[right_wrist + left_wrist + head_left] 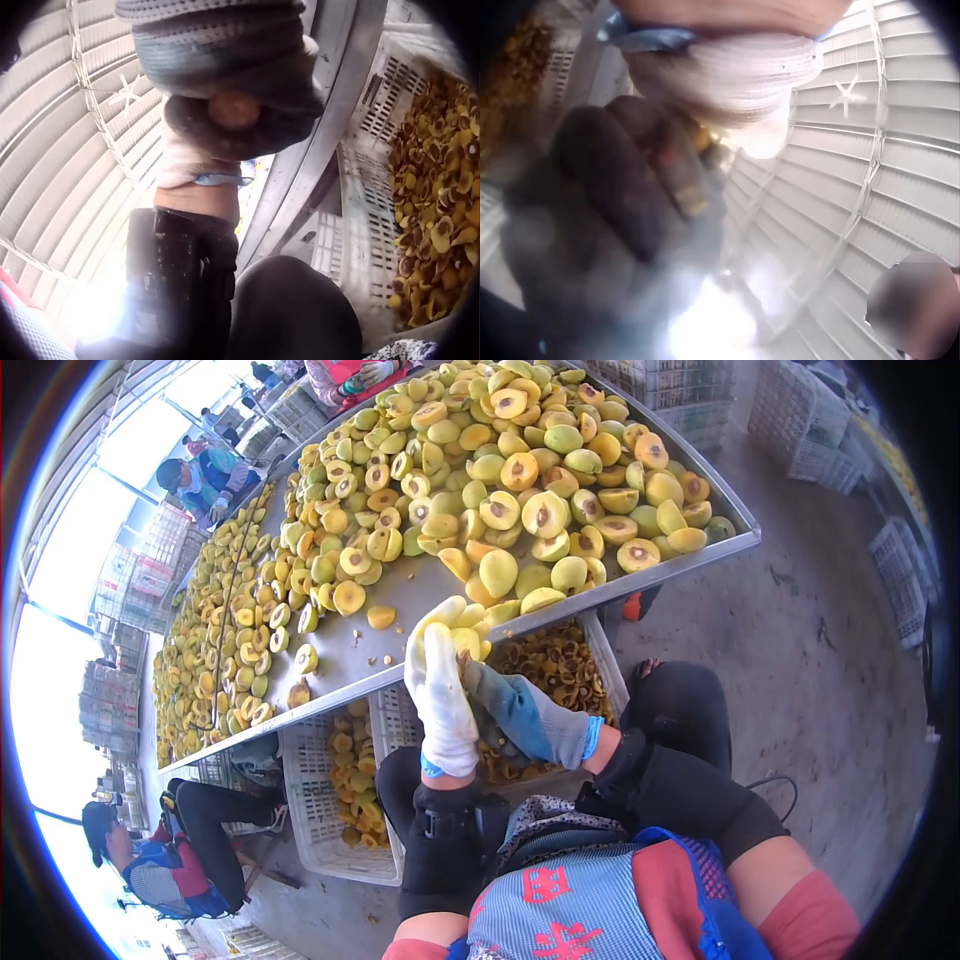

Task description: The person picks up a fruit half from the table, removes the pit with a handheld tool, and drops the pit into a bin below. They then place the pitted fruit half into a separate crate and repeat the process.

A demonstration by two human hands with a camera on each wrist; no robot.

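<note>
My left hand, in a white knit glove, holds up yellow fruit halves, apparently peach, by the table's front edge. Against it, my right hand wears a grey-blue glove with a darkened palm. Its fingers are curled in both wrist views. A round brown end, like that of a tool handle, shows within the right fist; the rest is hidden. In the left wrist view the dark right glove overlaps the pale left glove, with bits of yellow fruit between the fingers.
A metal-edged table bears a heap of halved fruit, many with stones in. Below stand white crates, one with fruit halves, another with scooped pieces. My knee is beside them. Other people sit around the table.
</note>
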